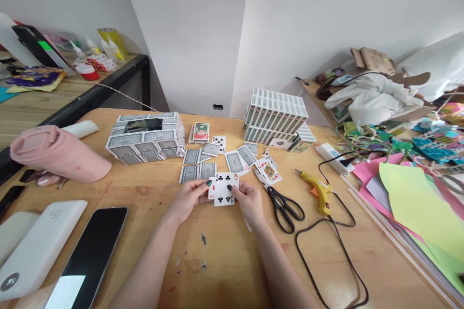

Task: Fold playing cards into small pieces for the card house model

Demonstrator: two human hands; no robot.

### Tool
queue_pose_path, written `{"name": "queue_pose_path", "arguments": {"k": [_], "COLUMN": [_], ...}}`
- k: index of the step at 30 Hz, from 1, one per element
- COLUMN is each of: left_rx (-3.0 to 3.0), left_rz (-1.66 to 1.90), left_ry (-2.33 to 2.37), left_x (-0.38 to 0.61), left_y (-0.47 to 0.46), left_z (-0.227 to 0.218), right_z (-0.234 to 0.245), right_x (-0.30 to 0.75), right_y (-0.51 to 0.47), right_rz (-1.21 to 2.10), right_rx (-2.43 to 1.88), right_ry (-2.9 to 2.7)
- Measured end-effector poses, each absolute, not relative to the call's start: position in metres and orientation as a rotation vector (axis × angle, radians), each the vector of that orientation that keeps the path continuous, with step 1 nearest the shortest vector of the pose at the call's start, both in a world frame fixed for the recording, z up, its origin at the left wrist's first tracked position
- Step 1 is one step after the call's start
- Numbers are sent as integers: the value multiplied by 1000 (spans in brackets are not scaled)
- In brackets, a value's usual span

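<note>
My left hand (pixel 192 199) pinches the left edge of a few overlapping playing cards, thumb on top. On the other side my right hand (pixel 249 201) grips the same cards, its thumb lying on the front one, a four of clubs (pixel 224 190). A red two peeks out behind it. Just beyond my fingers lie face-down cards (pixel 190 174) and a fanned group (pixel 236 161). A king card (pixel 268 170) rests face up to the right. Further back stands a box covered in playing cards (pixel 145 142), with a dark opening on top.
Black scissors (pixel 284 208) and a yellow glue gun (pixel 319 192) with its cord lie to the right. Stacked card boxes (pixel 273 116) stand at the back. A power strip (pixel 334 158), coloured paper (pixel 413 203), a phone (pixel 90 256), a power bank (pixel 43 246) and a pink roll (pixel 60 153) flank the workspace.
</note>
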State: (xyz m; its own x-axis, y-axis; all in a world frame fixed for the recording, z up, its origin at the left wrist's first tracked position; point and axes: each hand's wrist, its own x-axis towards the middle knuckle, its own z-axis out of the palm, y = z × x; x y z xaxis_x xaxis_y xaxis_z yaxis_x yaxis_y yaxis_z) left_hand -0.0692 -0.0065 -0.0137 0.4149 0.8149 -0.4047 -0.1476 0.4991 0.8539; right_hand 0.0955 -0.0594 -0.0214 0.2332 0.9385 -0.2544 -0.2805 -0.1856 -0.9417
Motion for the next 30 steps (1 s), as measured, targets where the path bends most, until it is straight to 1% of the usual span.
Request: {"name": "queue_pose_path", "arguments": {"k": [6,13,30], "left_rx": [781,916,826], "left_rz": [632,642,776], "left_ry": [874,907,1146], "left_x": [-73,-64,-49], "left_y": [-6,-8,-16], "left_z": [-11,-8,-8], "right_z": [-23,-25,-26], "right_x": [96,95,90], "right_y": [-61,-61,-60], "right_rz": [1251,1222,1297], "right_rx": [-1288,-1339,-1234], "right_ry": [-685,-703,-584]}}
